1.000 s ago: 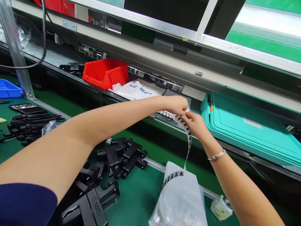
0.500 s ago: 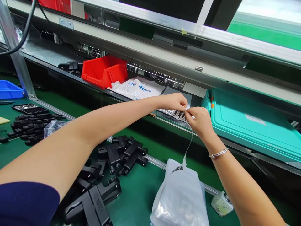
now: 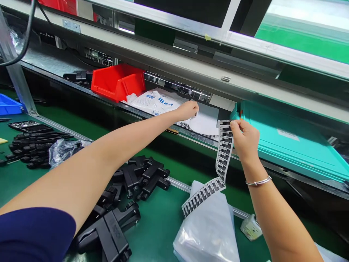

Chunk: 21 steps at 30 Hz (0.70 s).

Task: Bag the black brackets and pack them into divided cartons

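Observation:
My right hand (image 3: pixel 244 140) pinches the top end of a long strip of black-and-white labels (image 3: pixel 224 151). The strip hangs down, bends, and its lower end reaches over a stack of clear plastic bags (image 3: pixel 208 229). Over the shelf, my left hand (image 3: pixel 188 110) is closed, its fingertips turned away from view. A white sheet (image 3: pixel 205 118) lies by its fingers; whether they grip it is hidden. More printed labels (image 3: pixel 184 126) show beneath that hand. Just left of it lies a white wiper packet (image 3: pixel 155 102) with blue lettering.
On the shelf stand a red bin (image 3: pixel 117 83) and a teal case (image 3: pixel 294 134). Black plastic clamp-like parts (image 3: pixel 114 233) are piled on the green bench, with slim black parts (image 3: pixel 35 147) farther left. A small labelled bottle (image 3: pixel 251 227) stands beside my right forearm.
My hands, close together before, have moved apart. The right has gone right with the label strip, whose printed face now shows; the left has shifted left over the shelf.

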Motion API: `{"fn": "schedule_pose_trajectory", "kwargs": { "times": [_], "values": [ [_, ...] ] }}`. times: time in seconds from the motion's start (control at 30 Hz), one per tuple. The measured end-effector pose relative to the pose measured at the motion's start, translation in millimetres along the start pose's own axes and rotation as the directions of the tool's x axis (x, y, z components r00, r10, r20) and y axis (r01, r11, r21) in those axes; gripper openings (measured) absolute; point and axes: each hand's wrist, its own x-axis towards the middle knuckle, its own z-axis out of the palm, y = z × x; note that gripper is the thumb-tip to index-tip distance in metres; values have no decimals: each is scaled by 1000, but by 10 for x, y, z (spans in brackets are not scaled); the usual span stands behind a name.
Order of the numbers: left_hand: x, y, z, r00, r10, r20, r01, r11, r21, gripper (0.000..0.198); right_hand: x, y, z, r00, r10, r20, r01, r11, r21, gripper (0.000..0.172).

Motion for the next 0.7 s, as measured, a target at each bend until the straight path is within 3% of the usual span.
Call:
{"fn": "schedule_pose_trajectory", "kwargs": {
  "times": [0.1,0.23,0.3,0.37,0.43,0.53,0.6,0.7],
  "values": [
    [-195,199,-46,993,121,-12,-121,993,8,32,-21,-54,-148,996,73,45,-77,992,104,24],
    [-576,761,-44,910,347,225,-328,937,-119,26,-106,-185,-277,989,104,107,-125,969,211,29],
    [-747,1008,-42,893,364,265,-338,931,-140,17,-239,-227,-316,985,129,114,-158,940,301,31],
    [-878,1163,-53,916,340,214,-309,937,-165,14,-477,-227,-345,971,164,175,-225,875,428,33],
    [-977,1231,-74,939,301,164,-263,940,-218,13,-817,-187,-366,913,189,361,-362,783,506,37],
    [-1087,1241,-92,961,224,162,-164,933,-320,12,-1393,-109,-374,747,259,612,-592,677,437,36],
    [-1136,1224,-72,972,157,177,-81,923,-376,13,-1719,-90,-370,689,347,636,-679,617,398,35],
    [-1170,1173,8,984,35,175,45,901,-431,15,-2038,-150,-390,652,372,660,-731,541,416,34]
  ]
}}
